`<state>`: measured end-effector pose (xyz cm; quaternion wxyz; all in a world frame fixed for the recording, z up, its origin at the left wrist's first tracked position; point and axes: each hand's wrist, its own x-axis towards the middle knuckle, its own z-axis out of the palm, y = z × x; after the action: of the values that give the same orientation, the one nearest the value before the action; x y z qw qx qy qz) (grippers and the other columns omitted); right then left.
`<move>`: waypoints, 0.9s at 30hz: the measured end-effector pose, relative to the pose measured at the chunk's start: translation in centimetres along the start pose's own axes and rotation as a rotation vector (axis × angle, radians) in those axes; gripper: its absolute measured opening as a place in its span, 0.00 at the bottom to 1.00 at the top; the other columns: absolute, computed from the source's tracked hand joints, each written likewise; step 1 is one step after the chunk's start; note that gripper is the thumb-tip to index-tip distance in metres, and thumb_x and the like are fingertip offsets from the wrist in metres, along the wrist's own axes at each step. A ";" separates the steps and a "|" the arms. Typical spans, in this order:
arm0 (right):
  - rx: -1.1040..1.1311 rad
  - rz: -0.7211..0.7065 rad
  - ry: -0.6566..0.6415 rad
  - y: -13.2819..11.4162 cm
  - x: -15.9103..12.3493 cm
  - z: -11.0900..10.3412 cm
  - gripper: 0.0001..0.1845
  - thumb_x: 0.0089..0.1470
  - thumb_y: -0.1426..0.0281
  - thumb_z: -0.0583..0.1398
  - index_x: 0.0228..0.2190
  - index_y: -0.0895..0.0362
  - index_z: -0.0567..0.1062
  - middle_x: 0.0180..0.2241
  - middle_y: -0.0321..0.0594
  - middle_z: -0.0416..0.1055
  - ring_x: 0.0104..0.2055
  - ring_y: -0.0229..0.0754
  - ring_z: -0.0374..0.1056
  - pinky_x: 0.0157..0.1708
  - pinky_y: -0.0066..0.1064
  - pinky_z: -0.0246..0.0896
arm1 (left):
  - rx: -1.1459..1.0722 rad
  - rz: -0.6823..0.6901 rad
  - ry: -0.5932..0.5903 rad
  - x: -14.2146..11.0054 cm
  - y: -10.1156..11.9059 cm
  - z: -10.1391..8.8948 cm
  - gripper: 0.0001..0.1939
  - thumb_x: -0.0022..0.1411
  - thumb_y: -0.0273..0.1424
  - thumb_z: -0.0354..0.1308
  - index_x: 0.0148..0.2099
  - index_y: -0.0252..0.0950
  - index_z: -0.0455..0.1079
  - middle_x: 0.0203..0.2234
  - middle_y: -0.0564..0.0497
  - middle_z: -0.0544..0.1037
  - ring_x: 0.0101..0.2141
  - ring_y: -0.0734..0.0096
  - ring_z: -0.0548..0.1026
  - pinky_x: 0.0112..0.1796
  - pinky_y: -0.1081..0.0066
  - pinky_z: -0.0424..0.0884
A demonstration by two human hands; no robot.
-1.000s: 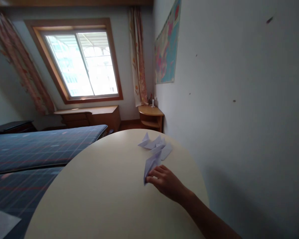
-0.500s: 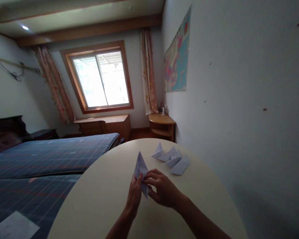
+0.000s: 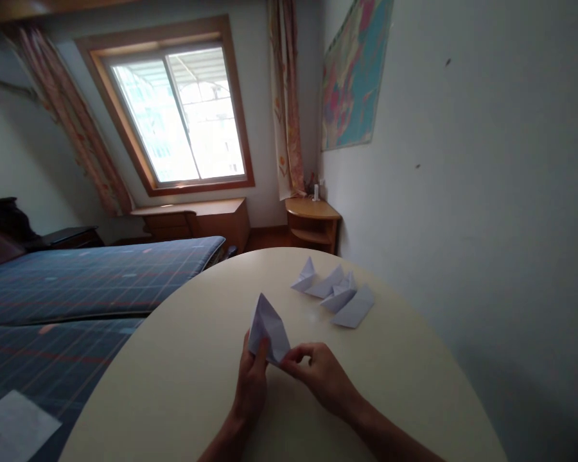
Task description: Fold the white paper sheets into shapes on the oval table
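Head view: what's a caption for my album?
Left hand and right hand hold folded paper near paper boats on a round table.

Window (image 3: 210,122), wood-fr., 2 panes. Curtains (image 3: 288,128), floral, 1 ea. side of window. Wall map (image 3: 352,86), multicol., rt. of window. Desk (image 3: 219,208), brn., beneath window. Corner shelf (image 3: 311,208), w/ sm. white item (image 3: 316,192) atop, below & rt. of window. Mattress (image 3: 101,276), blue plaid, below & lt. of window.

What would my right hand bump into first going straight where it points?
Your right hand would first meet the folded paper it pinches, then probably your left hand; depth is unclear.
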<state>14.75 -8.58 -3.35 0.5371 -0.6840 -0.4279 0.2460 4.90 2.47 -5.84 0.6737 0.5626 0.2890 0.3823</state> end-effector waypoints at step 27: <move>0.454 -0.028 0.453 3.5 4.4 -0.6 0.16 0.49 0.56 0.56 0.33 0.54 0.67 0.31 0.37 0.64 0.29 0.39 0.60 0.24 0.27 0.58 | 0.455 0.464 0.070 1.4 3.2 -3.8 0.08 0.54 0.28 0.54 0.38 0.37 0.70 0.45 0.43 0.71 0.43 0.61 0.72 0.32 0.71 0.70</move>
<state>18.63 -5.36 -5.98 0.7609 -0.5781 -0.2411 0.1694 1.96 5.96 -3.41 0.4150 0.7362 0.2540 0.4704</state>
